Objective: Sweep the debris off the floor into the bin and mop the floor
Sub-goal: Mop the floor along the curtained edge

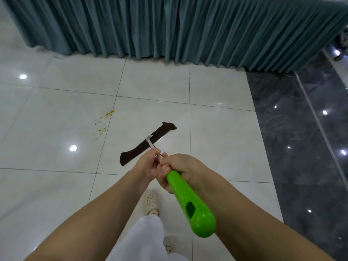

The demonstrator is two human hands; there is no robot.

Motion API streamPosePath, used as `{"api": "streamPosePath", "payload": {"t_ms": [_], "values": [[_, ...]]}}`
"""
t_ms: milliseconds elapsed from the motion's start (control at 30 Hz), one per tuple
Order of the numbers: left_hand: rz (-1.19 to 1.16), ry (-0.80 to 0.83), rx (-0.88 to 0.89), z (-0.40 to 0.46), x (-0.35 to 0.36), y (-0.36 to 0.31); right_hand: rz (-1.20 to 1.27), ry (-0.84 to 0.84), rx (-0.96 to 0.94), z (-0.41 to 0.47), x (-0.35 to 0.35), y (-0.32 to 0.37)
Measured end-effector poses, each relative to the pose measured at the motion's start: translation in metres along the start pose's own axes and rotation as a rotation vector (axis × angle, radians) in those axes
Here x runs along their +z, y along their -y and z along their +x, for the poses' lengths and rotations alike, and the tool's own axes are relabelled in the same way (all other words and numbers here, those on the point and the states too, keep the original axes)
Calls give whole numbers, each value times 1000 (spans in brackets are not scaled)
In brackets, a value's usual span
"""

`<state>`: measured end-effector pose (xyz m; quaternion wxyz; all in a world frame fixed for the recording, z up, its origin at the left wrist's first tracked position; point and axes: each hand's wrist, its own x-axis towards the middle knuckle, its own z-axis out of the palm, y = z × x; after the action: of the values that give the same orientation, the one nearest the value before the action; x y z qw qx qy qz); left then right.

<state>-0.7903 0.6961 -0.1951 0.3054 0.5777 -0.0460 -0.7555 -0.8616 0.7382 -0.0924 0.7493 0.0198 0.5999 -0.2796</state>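
Ahead of your grips, a teal pleated curtain (169,29) hangs in heavy vertical folds down to the floor (216,129), which is glossy white square tile with thin dark grout lines and bright spots of reflected light. To the right of your grips runs a band of dark grey polished marble (293,140) with pale veining.

You hold the mop by its handle: your right hand (180,170) curls round the top of the bright green plastic mop handle (190,202), smooth and rounded with a hanging hole near its end, and your left hand (148,164) wraps its fingers round the thin metal shaft just forward of it. Both grips are closed on the mop.

Just beyond your left grip, the flat mop head (148,143) lies on the tile, a long narrow strip of dark brown cloth set diagonally.

Well to the left and ahead of your grips, yellow-orange debris (102,122) lies as a loose scatter of fine crumbs beside a grout line, apart from the mop head.

Below your grips you see white trousers (143,240) and cream perforated clogs (150,202).
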Motion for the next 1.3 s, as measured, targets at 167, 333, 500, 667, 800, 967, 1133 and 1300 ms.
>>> {"api": "streamPosePath", "payload": {"t_ms": [167, 333, 500, 667, 800, 967, 1133, 1300], "values": [[-95, 3, -104, 56, 4, -41, 15, -68, 114, 29, 10, 43], [-146, -28, -35, 102, 13, -91, -4, -81, 164, 65, 35, 90], [-106, -21, -13, 134, 17, -143, 20, -36, 188, 95, 63, 138], [-63, -2, -5, 157, 21, -181, 37, 6, 159, 117, 85, 176], [-81, -17, 15, 172, 23, -201, 16, 78, 186, 129, 93, 198], [-157, 15, 66, 186, 37, -204, 159, 180, 184, 145, 75, 217], [-143, -23, 62, 194, 64, -180, 315, 203, 216, 161, 34, 220], [-209, -9, 26, 199, 105, -147, 284, 186, 282, 160, -26, 235]]}}
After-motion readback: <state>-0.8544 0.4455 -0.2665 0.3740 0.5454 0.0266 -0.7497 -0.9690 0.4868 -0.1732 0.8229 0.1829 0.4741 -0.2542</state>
